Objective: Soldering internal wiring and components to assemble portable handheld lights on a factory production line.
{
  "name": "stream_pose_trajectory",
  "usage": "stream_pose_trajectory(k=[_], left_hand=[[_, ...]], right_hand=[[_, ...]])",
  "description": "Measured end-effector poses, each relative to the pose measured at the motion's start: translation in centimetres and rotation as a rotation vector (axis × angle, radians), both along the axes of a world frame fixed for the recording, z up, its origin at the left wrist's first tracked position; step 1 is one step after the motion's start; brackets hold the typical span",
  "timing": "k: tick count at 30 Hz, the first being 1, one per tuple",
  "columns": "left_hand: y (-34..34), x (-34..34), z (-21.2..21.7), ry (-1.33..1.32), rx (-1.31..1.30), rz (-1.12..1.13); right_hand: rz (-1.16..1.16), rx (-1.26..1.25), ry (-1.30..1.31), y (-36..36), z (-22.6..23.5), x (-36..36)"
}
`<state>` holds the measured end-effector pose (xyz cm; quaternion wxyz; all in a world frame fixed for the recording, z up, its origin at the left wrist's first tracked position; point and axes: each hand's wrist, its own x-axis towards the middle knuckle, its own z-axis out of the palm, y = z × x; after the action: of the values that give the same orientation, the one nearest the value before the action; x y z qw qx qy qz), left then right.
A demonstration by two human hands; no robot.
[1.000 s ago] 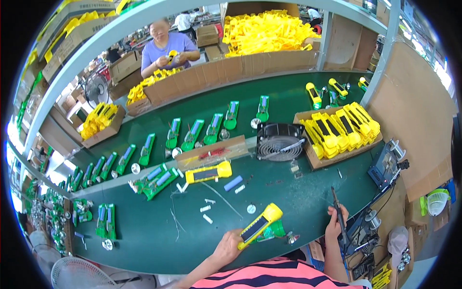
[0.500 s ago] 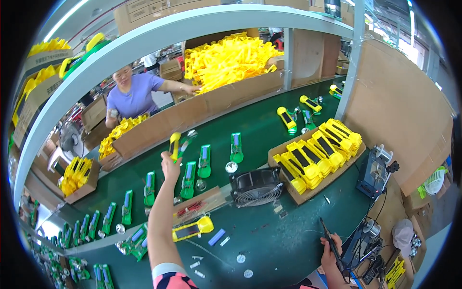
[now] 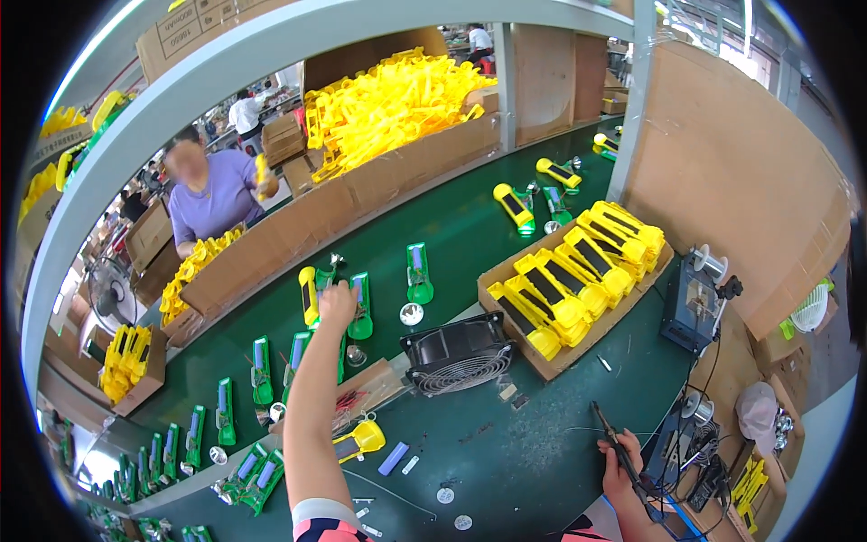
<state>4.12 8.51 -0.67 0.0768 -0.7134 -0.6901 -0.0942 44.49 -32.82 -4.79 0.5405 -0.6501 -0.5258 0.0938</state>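
My left hand [image 3: 337, 307] reaches out over the green belt, its fingertips hidden behind the hand. Just to its left is a yellow lamp housing [image 3: 309, 296], with a small silver reflector [image 3: 337, 260] beyond the fingers. A green lamp housing [image 3: 361, 312] with a blue cell lies close to the hand's right side. My right hand [image 3: 621, 465] is wrapped round a soldering iron [image 3: 605, 425], tip pointing up and away over the bench. Near my left forearm lie a yellow housing with a dark panel [image 3: 361, 439] and a loose blue cell [image 3: 394, 458].
A black fan [image 3: 459, 354] stands beside a carton of yellow housings [image 3: 483, 280]. A soldering station [image 3: 694, 303] with a solder reel is at right. More green housings [image 3: 225, 411] line the belt. Across it, a co-worker [image 3: 217, 185] holds a yellow piece beside a heaped yellow pile [image 3: 388, 108].
The view has shifted. The yellow housing my left hand held is now beside that hand, by the row of green housings. The co-worker's hand has come off the pile with a yellow piece.
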Motion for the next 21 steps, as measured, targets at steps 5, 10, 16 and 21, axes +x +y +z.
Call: stream_pose_trajectory(k=[5, 10, 16, 21], left_hand=[[0.3, 2.0, -3.0, -0.210, -0.065, 0.112], [-0.6, 4.7, 1.1, -0.417, -0.050, 0.133], [-10.6, 1.0, 14.9, -0.402, 0.213, -0.307], [-23.9, -0.6, 18.3, -0.739, 0.145, -0.144]], right_hand=[[0.050, 0.068, -0.080, 0.1, 0.6, -0.3], [0.016, 0.111, -0.046, 0.5, 1.2, -0.1], [0.103, 0.233, -0.322, 6.8, 6.5, 2.0], [0.145, 0.100, -0.254, 16.7, 8.2, 2.6]])
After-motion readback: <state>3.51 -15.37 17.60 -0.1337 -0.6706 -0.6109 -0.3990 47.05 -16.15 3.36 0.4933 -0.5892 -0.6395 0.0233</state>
